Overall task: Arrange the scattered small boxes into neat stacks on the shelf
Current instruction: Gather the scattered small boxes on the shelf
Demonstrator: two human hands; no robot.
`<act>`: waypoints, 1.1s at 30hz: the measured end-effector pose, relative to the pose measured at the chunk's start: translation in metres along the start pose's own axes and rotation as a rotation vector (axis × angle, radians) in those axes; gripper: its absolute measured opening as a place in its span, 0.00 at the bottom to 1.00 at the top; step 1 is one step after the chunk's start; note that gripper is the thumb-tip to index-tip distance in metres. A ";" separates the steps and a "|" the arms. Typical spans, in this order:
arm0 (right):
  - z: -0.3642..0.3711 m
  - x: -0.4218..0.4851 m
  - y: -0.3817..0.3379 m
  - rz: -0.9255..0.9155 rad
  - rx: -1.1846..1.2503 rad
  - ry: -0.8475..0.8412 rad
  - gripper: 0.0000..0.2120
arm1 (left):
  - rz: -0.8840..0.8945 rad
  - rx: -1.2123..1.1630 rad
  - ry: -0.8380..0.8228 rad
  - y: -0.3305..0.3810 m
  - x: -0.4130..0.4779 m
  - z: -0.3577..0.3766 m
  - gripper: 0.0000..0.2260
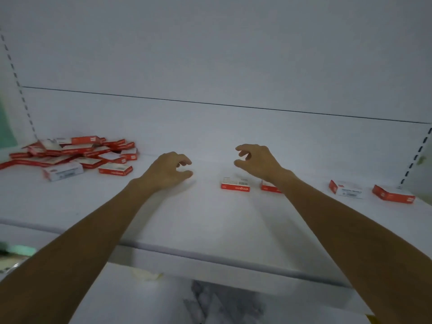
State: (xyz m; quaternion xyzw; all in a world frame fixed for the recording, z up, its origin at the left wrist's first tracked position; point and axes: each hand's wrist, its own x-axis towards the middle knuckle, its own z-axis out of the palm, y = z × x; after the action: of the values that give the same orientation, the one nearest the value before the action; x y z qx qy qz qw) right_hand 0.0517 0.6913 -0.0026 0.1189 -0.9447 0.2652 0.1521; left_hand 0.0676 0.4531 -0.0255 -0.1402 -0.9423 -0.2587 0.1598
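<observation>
On the white shelf (210, 220), small red-and-white boxes lie in two groups, well apart.

At the far left, against the back panel (210, 66) and near the slotted upright (19, 87), sits a loose pile of boxes (77, 150). They overlap at mixed angles, some tilted on others, with no orderly stack. Just in front of the pile, two boxes lie flat on their own: a white-faced box (63, 173) and a red-edged box (115, 170).

Toward the right, four boxes lie singly in a rough row. The centre box (235, 184) lies flat with its red side facing the camera. The next box (268, 187) is partly hidden behind the right wrist. An angled box (347, 189) and the end box (392, 195) lie further right, near the right-hand slotted upright (416, 160). All visible boxes look closed, so their contents cannot be seen.

The left hand (168, 170) is over bare shelf between the groups, fingers half-curled and thumb apart, gripping nothing. Its thumb appears to touch the shelf surface, though blur leaves this uncertain. The right hand (257, 161) is raised above and behind the centre box, fingers loosely curved and spread from the thumb, holding nothing and not touching any box.
</observation>
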 end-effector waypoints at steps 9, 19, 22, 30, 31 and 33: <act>0.090 0.044 -0.162 -0.165 0.055 -0.003 0.19 | -0.147 0.071 0.133 -0.127 -0.066 -0.121 0.14; 0.206 0.075 -0.330 -0.245 0.124 -0.074 0.21 | -0.205 0.136 0.158 -0.286 -0.122 -0.225 0.13; 0.227 0.079 -0.350 -0.256 0.111 -0.095 0.21 | -0.200 0.114 0.139 -0.315 -0.126 -0.236 0.12; 0.242 0.104 -0.353 -0.190 -0.002 -0.110 0.20 | -0.221 0.120 0.089 -0.358 -0.104 -0.231 0.16; 0.242 0.109 -0.351 -0.180 -0.018 -0.110 0.20 | -0.229 0.119 0.083 -0.361 -0.099 -0.230 0.17; 0.242 0.120 -0.350 -0.171 -0.037 -0.124 0.19 | -0.260 0.109 0.065 -0.365 -0.087 -0.227 0.21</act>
State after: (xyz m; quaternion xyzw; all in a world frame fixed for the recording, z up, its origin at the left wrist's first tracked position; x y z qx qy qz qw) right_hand -0.0069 0.2533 0.0048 0.2124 -0.9434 0.2260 0.1177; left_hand 0.0720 0.0149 -0.0345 0.0002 -0.9594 -0.2301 0.1629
